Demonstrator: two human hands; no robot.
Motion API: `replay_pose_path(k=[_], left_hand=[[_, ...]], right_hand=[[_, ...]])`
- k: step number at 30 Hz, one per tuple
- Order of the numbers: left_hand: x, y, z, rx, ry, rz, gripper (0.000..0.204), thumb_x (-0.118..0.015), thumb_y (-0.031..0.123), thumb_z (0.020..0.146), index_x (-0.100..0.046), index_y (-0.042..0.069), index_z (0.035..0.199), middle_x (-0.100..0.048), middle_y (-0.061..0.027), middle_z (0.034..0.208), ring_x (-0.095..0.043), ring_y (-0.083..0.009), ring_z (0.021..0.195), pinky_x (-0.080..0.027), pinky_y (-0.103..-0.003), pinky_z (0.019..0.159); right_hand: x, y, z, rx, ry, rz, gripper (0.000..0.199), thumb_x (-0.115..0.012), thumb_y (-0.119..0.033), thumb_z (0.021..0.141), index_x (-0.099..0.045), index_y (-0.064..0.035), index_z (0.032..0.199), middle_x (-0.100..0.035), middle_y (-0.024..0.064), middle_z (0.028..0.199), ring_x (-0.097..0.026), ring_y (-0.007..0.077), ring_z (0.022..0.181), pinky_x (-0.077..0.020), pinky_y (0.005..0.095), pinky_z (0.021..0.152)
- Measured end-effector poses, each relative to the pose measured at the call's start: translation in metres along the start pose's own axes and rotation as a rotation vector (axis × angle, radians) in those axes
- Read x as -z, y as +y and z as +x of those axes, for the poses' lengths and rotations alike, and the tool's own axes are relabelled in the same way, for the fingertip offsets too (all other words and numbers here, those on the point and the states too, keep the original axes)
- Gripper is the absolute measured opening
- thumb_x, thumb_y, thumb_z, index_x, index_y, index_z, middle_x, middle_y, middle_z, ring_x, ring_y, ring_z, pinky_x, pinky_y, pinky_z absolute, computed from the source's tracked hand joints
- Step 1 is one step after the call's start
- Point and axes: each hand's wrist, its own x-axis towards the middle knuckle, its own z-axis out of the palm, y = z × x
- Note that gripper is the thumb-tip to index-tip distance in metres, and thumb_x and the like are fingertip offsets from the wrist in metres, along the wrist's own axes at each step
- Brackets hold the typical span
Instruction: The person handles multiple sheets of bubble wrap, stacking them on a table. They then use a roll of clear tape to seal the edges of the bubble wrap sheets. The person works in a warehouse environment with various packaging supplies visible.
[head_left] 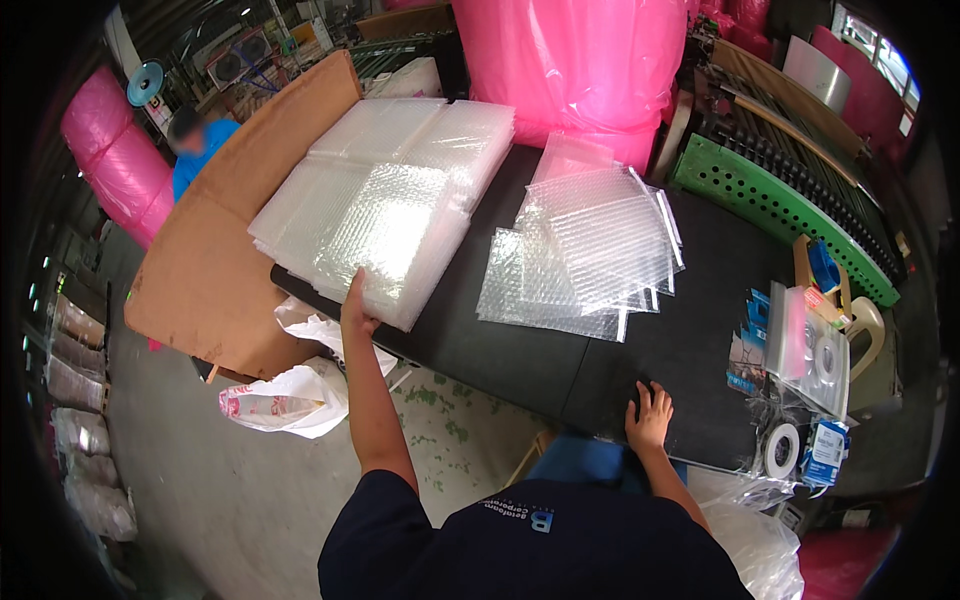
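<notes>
My left hand (357, 305) reaches out to the near edge of a thick stack of clear bubble-wrap bags (385, 205) on the black table (560, 365), its fingers resting on the stack's lower corner. A smaller, fanned pile of bubble-wrap bags (590, 250) lies to the right of the big stack. With fingers spread, my right hand (650, 415) is pressed flat on the table's front edge and holds nothing.
A big pink roll of plastic film (580, 60) stands behind the piles. A brown cardboard sheet (215, 250) leans at the left. Tape rolls (782, 448) and small packets (810, 340) sit at the right end. A white bag (285, 400) hangs below; another person (195, 145) is far left.
</notes>
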Motion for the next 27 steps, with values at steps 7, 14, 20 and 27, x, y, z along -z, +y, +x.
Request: replay_pose_path(k=[7, 14, 20, 27], left_hand=[[-0.009, -0.003, -0.005, 0.113, 0.003, -0.102, 0.064, -0.071, 0.044, 0.078, -0.047, 0.013, 0.128, -0.056, -0.0083, 0.122, -0.056, -0.0282, 0.109, -0.047, -0.05, 0.088], [-0.014, 0.001, 0.023, 0.161, 0.077, -0.008, 0.09, -0.077, 0.043, 0.072, -0.027, 0.008, 0.138, -0.047, -0.0139, 0.133, -0.051, -0.0313, 0.116, -0.045, -0.05, 0.092], [0.046, 0.044, 0.083, -0.152, 0.483, 0.129, 0.128, -0.085, 0.041, 0.062, 0.005, -0.005, 0.14, -0.032, -0.0262, 0.139, -0.046, -0.0374, 0.119, -0.039, -0.045, 0.102], [-0.097, -0.026, 0.014, -0.914, 0.999, 0.954, 0.101, -0.077, 0.044, 0.072, -0.021, -0.01, 0.137, -0.042, -0.0225, 0.125, -0.042, -0.032, 0.116, -0.037, -0.043, 0.098]], right_hand=[[0.001, 0.001, -0.001, 0.003, 0.001, -0.005, 0.044, -0.057, -0.021, 0.083, -0.049, -0.0117, 0.126, -0.043, 0.0154, 0.127, -0.042, 0.0347, 0.115, -0.0343, 0.0463, 0.095], [0.003, 0.006, -0.004, -0.015, 0.001, -0.028, 0.043, -0.057, -0.02, 0.083, -0.05, -0.0115, 0.125, -0.043, 0.0148, 0.126, -0.041, 0.0338, 0.114, -0.0339, 0.0466, 0.095], [-0.004, -0.013, 0.006, 0.041, -0.004, 0.072, 0.044, -0.056, -0.021, 0.083, -0.049, -0.0109, 0.126, -0.043, 0.0161, 0.127, -0.041, 0.035, 0.115, -0.0334, 0.0477, 0.096], [0.009, 0.002, -0.003, -0.025, -0.023, -0.009, 0.045, -0.057, -0.023, 0.083, -0.05, -0.0103, 0.125, -0.043, 0.0151, 0.127, -0.042, 0.0332, 0.115, -0.0343, 0.0458, 0.095]])
